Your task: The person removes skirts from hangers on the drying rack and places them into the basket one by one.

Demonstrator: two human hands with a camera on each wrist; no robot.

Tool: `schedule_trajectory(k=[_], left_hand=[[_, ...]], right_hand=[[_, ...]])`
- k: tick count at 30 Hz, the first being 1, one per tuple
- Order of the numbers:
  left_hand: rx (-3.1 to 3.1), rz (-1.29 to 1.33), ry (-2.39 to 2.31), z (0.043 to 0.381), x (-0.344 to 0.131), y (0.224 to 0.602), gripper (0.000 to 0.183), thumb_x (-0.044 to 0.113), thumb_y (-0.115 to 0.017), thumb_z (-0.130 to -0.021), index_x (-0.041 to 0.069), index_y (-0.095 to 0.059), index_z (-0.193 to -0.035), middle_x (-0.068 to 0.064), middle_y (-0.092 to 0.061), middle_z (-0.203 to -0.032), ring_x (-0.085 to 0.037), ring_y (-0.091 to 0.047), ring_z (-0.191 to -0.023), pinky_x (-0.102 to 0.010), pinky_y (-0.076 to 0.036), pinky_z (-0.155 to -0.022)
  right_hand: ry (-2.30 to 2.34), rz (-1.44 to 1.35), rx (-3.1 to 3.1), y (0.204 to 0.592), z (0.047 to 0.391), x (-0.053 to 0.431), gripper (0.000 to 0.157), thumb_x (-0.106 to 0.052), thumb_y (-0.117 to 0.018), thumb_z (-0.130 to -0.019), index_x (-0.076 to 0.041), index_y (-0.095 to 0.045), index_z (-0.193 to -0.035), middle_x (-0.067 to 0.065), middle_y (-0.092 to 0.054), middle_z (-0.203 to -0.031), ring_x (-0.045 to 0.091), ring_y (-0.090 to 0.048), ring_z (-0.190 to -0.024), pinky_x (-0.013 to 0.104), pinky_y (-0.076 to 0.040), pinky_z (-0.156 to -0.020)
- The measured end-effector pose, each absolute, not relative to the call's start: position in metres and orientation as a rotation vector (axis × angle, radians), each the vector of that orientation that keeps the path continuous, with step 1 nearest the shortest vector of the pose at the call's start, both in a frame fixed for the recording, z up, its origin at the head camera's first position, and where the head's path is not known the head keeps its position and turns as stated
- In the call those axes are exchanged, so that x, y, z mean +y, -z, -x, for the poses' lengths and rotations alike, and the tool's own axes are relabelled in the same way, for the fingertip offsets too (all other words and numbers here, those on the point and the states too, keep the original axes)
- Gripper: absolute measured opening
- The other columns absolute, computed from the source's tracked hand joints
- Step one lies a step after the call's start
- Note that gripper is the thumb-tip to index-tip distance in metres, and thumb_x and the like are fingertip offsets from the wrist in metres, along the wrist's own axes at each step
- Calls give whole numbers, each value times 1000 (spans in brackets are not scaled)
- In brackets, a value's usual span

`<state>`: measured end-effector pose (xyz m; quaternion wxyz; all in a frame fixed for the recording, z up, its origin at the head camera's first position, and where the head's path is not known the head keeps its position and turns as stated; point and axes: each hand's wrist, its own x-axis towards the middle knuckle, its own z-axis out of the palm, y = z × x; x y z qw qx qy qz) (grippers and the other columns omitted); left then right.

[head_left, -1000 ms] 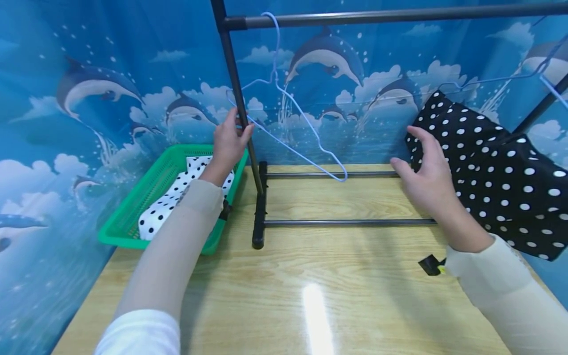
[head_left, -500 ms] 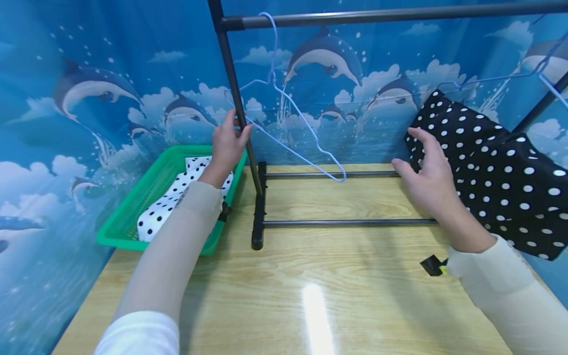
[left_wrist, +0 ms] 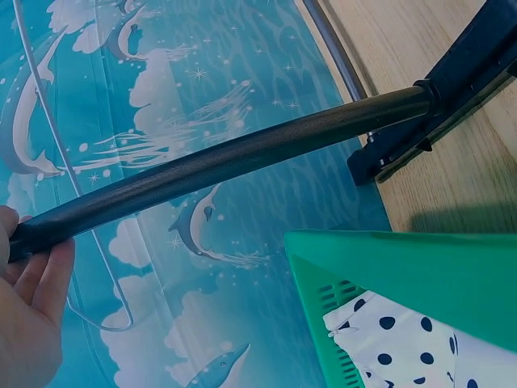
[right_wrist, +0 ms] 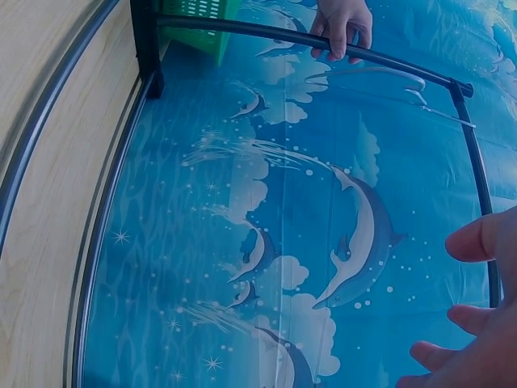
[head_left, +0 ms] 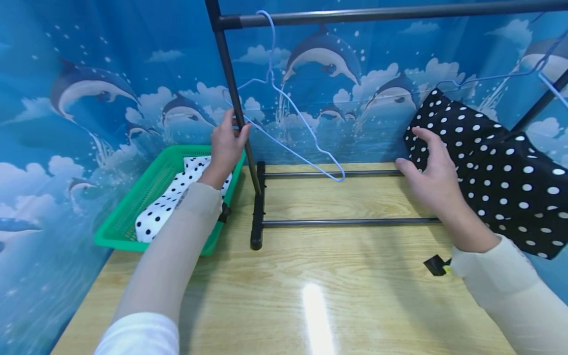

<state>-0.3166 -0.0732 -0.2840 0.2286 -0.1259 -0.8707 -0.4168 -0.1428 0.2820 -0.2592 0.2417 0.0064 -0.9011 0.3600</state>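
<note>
My left hand (head_left: 228, 143) grips the left upright pole (left_wrist: 242, 158) of a dark metal clothes rack, fingers bent round it in the left wrist view. Just beside that hand, an unloaded light-blue wire hanger (head_left: 306, 121) hangs by its hook from the top bar (head_left: 355, 16). My right hand (head_left: 432, 170) is held in the air with thumb and fingers spread, nothing between them. It overlaps the left edge of a black cloth with white dots (head_left: 497, 172), which hangs at the right side of the rack. The right wrist view shows the fingers (right_wrist: 472, 242) apart.
A green plastic basket (head_left: 108, 236) on the left of the wooden table (head_left: 355, 296) holds a white cloth with black dots (head_left: 166, 202). Two low rails (head_left: 346, 222) join the rack's feet. Behind hangs a blue dolphin-print curtain (head_left: 177, 29). Another blue hanger (head_left: 501, 78) shows at right.
The right hand has shifted slightly right, still spread. My left hand keeps its grip on the pole. The whole head view has drifted a little.
</note>
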Motion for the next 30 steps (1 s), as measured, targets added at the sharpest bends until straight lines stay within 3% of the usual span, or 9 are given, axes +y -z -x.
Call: schedule_trajectory(k=[10,20,27,30], left_hand=[[-2403,335,1167,316,-73,284,36,24,-56,-100,9,-48,-132,-12,-66,-114,-24,-68,-97,-36,-56,-84],[-2388,351,1160,316,-72,284,35,25,-55,-100,10,-49,-131,-11,-66,-112,-23,-68,-94,-35,-56,-81],[-2371,351,1144,315,-72,285,35,23,-55,-100,10,-48,-131,-12,-66,-111,-23,-68,-91,-36,-56,-80],[-2371,348,1144,314,-72,284,35,24,-55,-100,11,-48,-132,-11,-67,-111,-22,-68,-91,-36,-56,-79]], right_hand=[[-993,-17,-2464,259,143,284,60,-15,-52,-98,-8,-27,-151,14,-27,-155,33,-25,-142,58,-22,-113],[-927,53,-2476,256,142,289,58,-17,-51,-98,-8,-28,-151,17,-26,-156,35,-20,-144,57,-14,-116],[-886,78,-2465,257,143,294,56,-15,-50,-98,-5,-29,-150,19,-27,-156,32,-11,-148,47,13,-117],[-891,85,-2449,256,143,296,56,-15,-49,-99,-5,-28,-150,18,-29,-156,32,-15,-147,44,14,-117]])
